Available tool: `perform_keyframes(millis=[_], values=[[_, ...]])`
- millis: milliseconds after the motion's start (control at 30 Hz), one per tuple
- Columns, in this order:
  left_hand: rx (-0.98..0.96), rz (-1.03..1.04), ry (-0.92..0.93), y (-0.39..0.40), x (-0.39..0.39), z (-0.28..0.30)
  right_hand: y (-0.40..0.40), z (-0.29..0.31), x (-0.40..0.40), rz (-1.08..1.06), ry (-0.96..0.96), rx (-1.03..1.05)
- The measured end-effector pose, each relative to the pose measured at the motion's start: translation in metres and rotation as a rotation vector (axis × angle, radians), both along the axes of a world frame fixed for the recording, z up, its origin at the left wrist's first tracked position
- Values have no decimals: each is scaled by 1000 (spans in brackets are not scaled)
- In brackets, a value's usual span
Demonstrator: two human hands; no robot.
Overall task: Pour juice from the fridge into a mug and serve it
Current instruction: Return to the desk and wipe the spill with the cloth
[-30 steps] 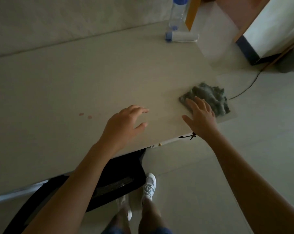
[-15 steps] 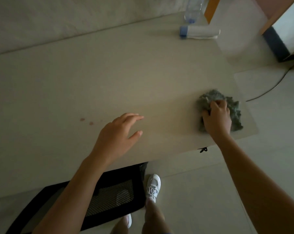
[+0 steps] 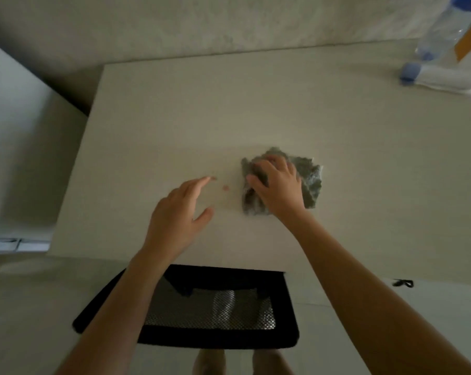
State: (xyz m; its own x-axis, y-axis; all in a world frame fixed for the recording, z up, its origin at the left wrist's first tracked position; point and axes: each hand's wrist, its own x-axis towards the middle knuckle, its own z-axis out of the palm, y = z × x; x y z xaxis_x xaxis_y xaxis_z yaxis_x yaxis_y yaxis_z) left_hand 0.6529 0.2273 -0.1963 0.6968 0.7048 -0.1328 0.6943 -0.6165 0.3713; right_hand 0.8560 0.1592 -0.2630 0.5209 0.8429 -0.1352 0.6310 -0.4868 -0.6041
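Observation:
My right hand (image 3: 279,185) presses down on a crumpled grey cloth (image 3: 310,180) in the middle of the pale table (image 3: 174,109), fingers gripping its folds. Just left of the cloth are two small reddish drops (image 3: 225,187) on the tabletop. My left hand (image 3: 178,217) hovers over the table beside the drops, fingers spread and holding nothing. No mug, juice or fridge is in view.
A clear plastic bottle with a blue cap (image 3: 442,31) stands at the table's far right corner, and a white tube with a blue cap (image 3: 437,77) lies next to it. A black mesh chair (image 3: 215,315) is tucked under the near edge. A wall runs behind.
My right hand closed on the cloth at the table's right edge and dragged it left to just beside the reddish drops. My view swung left. My left hand stayed open near the drops.

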Motion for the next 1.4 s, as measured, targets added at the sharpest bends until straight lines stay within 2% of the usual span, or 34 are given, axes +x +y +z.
perform_keyframes(millis=[133,267,400,500,600,700,800,867,933,1000,1067,1133,1267,1400], values=[[9,10,51,13,-34,-21,11,-28,-13,105,-76,-204],[4,18,34,22,-62,-40,15,-43,-29,22,-207,-296],[32,6,190,48,-85,-90,25,-51,-41,-8,-303,-384],[35,-8,229,64,-95,-119,36,-51,-55,-27,-322,-417],[40,-22,221,68,-99,-129,60,-52,-88,57,-338,-384],[54,-37,210,69,-98,-131,87,-54,-134,264,-387,-312],[62,-31,211,71,-100,-135,96,-57,-147,343,-441,-317],[69,-28,200,71,-101,-137,91,-57,-133,312,-455,-295],[79,-19,177,71,-102,-138,85,-56,-112,176,-432,-296],[75,-11,155,71,-102,-138,79,-57,-89,34,-382,-355],[86,-12,151,72,-102,-139,73,-56,-79,-8,-375,-400],[98,-15,155,72,-103,-140,68,-54,-89,26,-368,-391],[104,-14,154,71,-101,-141,45,-57,-129,251,-465,-350],[103,-14,153,70,-102,-141,61,-53,-114,243,-434,-347]])
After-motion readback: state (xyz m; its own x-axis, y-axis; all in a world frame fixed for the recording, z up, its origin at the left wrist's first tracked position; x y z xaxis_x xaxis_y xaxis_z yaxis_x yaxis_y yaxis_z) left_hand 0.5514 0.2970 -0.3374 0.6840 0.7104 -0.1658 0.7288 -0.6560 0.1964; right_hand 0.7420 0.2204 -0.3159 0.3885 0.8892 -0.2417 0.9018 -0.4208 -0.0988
